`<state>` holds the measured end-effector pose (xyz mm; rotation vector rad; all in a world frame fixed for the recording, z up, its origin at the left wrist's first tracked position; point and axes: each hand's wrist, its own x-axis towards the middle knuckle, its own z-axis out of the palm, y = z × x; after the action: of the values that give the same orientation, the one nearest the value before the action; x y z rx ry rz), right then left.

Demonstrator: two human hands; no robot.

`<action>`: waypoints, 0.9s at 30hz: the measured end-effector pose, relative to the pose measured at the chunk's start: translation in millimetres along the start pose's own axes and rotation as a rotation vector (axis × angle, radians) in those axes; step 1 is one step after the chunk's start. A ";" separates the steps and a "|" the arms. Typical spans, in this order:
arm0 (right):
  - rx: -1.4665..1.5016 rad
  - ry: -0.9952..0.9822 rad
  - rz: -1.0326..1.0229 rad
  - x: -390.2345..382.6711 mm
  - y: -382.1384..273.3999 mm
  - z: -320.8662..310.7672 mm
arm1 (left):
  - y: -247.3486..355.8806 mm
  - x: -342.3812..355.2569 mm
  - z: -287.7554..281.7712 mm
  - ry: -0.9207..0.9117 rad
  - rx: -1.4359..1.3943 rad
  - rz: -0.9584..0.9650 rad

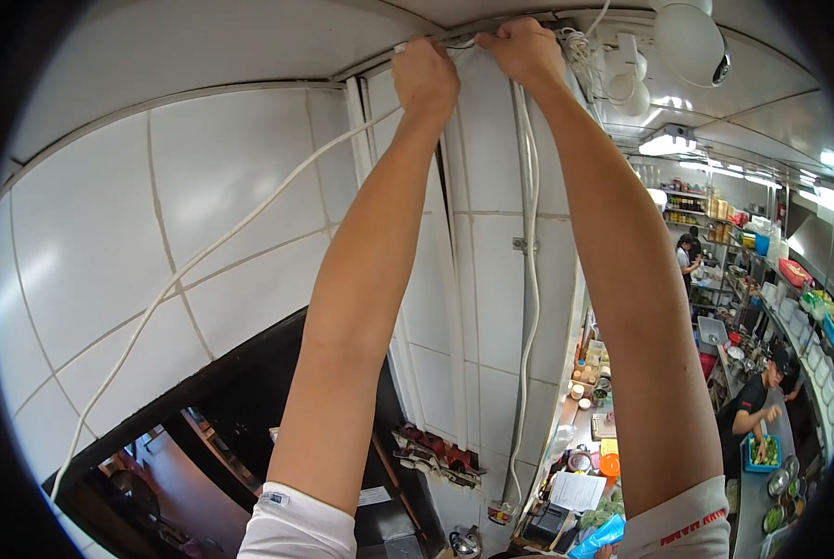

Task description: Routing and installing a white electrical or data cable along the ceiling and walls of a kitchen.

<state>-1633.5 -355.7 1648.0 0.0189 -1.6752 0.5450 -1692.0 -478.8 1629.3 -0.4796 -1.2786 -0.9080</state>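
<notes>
Both my arms reach up to the corner where the white tiled wall meets the ceiling. My left hand (426,76) is closed on a white cable (242,222), which trails from it in a long curve down to the lower left. To its right, my right hand (528,54) is closed with its fingertips pinched on a thin wire (461,45). This wire spans the short gap between the two hands. A tangled bundle of white cable (580,58) hangs just right of my right hand. The fingertips of both hands are partly hidden.
Another white cable (531,200) runs down the wall corner along a metal strip. White cameras (691,42) hang from the ceiling at upper right. Below right are a counter with papers (577,491) and a co-worker (761,405) beside a blue crate (762,454). A dark-framed opening (240,438) lies lower left.
</notes>
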 end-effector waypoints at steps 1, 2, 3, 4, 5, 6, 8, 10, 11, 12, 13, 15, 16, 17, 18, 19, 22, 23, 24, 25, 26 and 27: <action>0.013 -0.002 -0.006 0.7 -0.1 -0.4 | 0.9 0.1 -1.3 -0.064 0.022 0.005; 0.024 -0.029 0.007 0.5 0.7 -0.7 | 0.7 -0.2 -3.2 -0.131 0.045 0.008; 0.026 -0.050 0.020 3.2 4.3 -2.4 | 2.7 -2.6 -2.9 -0.123 0.046 0.012; 0.029 -0.046 0.015 4.9 7.7 -2.2 | 3.6 -6.6 -3.2 -0.153 0.087 0.096; 0.025 -0.027 -0.004 5.2 10.8 -0.7 | 4.0 -9.8 -4.1 -0.182 0.128 0.180; 0.022 -0.009 -0.020 5.0 13.0 1.2 | 3.2 -12.7 -5.4 -0.179 0.129 0.183; 0.009 0.006 -0.025 5.9 17.6 3.3 | 3.0 -16.4 -6.9 -0.260 0.251 0.314; 0.013 0.019 -0.033 4.3 10.4 3.7 | -9.5 -7.5 -8.5 -0.215 0.322 0.412; 0.019 0.007 -0.031 3.9 6.7 3.4 | -14.6 -3.5 -8.6 -0.174 0.386 0.506; 0.017 -0.006 -0.025 2.1 5.3 2.7 | -15.2 -3.4 -8.5 -0.173 0.386 0.507; 0.019 -0.005 -0.025 0.5 4.0 1.3 | -15.8 -3.5 -8.5 -0.143 0.388 0.537; 0.031 -0.034 -0.010 0.5 4.4 -1.6 | -12.5 -5.5 -8.7 -0.111 0.386 0.567; 0.028 -0.031 -0.011 2.0 7.6 0.1 | -7.5 -7.9 -7.5 -0.005 0.321 0.615; 0.032 0.005 -0.025 2.0 10.5 2.4 | -1.7 -10.1 -5.6 0.101 0.256 0.661; 0.039 0.038 -0.040 0.7 10.2 2.9 | 6.2 -11.8 -5.7 0.102 0.256 0.660; 0.038 0.038 -0.041 0.4 11.0 1.6 | 15.4 -13.1 -4.5 0.052 0.122 0.534; 0.043 0.020 -0.031 -0.3 10.5 0.9 | 27.6 -7.3 -1.9 0.029 -0.155 0.298; 0.041 0.034 -0.035 0.2 8.9 2.0 | 29.3 -5.1 -0.4 0.053 -0.300 0.189; 0.038 0.046 -0.036 -1.1 7.9 2.2 | 30.4 -6.4 1.6 0.051 -0.299 0.187; 0.038 0.043 -0.034 -2.1 8.0 1.0 | 31.4 -8.1 3.8 0.098 -0.445 0.122; 0.046 0.023 -0.030 -2.6 8.4 -1.0 | 32.1 -9.9 6.0 0.145 -0.590 0.056; 0.056 0.003 -0.028 -2.1 8.3 -1.2 | 31.9 -10.0 9.1 0.146 -0.587 0.057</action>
<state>-1634.7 -348.5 1643.3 0.0827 -1.6539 0.5704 -1672.3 -450.4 1627.5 -0.8843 -0.8475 -1.2477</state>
